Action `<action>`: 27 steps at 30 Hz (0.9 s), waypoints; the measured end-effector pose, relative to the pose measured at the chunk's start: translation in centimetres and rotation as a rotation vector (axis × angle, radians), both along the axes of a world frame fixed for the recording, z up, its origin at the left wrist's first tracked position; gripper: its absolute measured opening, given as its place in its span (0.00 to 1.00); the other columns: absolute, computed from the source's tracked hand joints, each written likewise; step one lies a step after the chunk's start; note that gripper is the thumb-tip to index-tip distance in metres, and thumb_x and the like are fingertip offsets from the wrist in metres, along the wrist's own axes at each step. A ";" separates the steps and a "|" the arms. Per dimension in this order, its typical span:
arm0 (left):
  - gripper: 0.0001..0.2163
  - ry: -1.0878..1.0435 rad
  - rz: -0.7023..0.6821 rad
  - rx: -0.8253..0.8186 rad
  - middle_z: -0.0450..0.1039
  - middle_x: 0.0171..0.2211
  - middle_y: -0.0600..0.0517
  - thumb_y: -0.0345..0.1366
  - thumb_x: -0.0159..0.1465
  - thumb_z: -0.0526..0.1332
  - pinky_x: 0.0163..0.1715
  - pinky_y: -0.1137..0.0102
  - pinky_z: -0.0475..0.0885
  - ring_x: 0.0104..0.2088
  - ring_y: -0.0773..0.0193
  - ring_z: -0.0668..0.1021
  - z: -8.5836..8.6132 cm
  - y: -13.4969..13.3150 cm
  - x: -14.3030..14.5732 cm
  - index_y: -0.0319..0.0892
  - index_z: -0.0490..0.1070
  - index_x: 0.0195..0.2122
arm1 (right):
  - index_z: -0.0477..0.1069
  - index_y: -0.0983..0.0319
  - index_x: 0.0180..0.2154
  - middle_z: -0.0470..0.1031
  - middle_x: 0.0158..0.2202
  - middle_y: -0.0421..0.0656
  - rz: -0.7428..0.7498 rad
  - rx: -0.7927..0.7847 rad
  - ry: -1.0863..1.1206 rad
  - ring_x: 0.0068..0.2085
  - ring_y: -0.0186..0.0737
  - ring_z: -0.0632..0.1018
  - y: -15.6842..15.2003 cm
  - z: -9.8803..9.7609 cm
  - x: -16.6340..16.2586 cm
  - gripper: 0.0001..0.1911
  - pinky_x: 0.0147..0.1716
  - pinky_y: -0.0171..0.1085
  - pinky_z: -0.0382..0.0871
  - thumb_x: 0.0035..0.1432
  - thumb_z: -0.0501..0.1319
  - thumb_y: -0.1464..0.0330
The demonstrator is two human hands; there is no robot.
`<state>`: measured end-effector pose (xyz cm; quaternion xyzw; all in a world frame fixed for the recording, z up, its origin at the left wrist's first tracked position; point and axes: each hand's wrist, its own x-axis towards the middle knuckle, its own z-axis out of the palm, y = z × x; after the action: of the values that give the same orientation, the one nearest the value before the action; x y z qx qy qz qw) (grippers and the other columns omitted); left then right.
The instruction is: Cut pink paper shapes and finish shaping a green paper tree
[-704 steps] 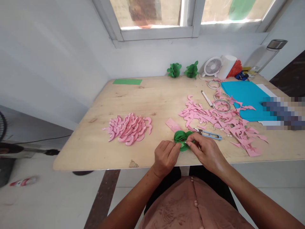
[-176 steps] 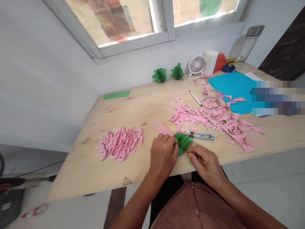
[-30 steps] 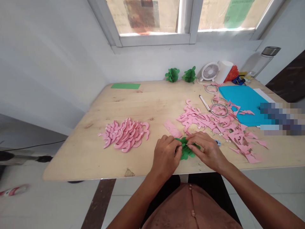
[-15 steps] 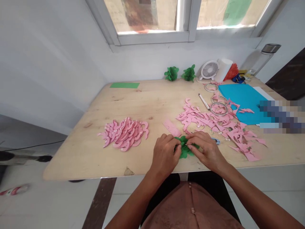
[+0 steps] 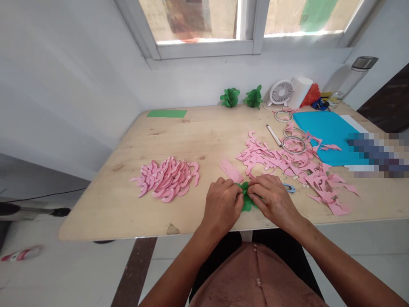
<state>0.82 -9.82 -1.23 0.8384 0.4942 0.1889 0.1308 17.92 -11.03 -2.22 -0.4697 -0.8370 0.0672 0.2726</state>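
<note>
Green paper rosette [image 5: 246, 205], near desk [image 5: 121, 213] edge: we noted left hand [image 5: 222, 207] and right hand [image 5: 272, 200] drawn closer than a second before, fingers of both pinching its folds, more of it hidden.

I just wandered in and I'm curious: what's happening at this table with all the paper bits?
A person sits at a pale wooden table, pinching a small green folded paper piece between the left hand and the right hand near the front edge. A neat heap of pink curved paper cut-outs lies to the left. Loose pink paper scraps are scattered to the right, and two green paper balls stand by the wall.
</note>
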 end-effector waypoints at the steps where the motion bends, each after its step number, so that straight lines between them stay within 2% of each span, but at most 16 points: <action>1: 0.07 0.011 0.001 -0.001 0.71 0.30 0.49 0.30 0.59 0.56 0.35 0.64 0.63 0.34 0.60 0.69 0.1 0.0 0.0 0.41 0.71 0.27 | 0.71 0.60 0.33 0.75 0.37 0.45 0.001 0.000 0.000 0.40 0.44 0.71 0.0 0.0 0.0 0.08 0.41 0.44 0.61 0.62 0.54 0.69; 13: 0.07 0.052 0.038 0.012 0.72 0.29 0.50 0.29 0.59 0.55 0.35 0.65 0.62 0.34 0.60 0.70 -0.4 0.1 0.5 0.42 0.69 0.25 | 0.71 0.61 0.31 0.73 0.35 0.45 -0.011 -0.045 -0.010 0.41 0.44 0.69 -0.3 0.1 -0.3 0.08 0.41 0.44 0.59 0.61 0.55 0.70; 27: 0.07 -0.007 0.034 0.020 0.71 0.28 0.51 0.29 0.59 0.56 0.35 0.65 0.63 0.34 0.61 0.70 -1.1 0.2 0.3 0.41 0.68 0.24 | 0.73 0.60 0.27 0.73 0.32 0.44 -0.157 -0.057 -0.063 0.39 0.43 0.69 -0.1 0.2 -1.1 0.09 0.38 0.41 0.57 0.58 0.58 0.70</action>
<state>1.15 -9.66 -2.36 0.8305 0.5061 0.1988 0.1210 16.79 -11.16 -2.03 -0.5435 -0.8034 0.0548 0.2372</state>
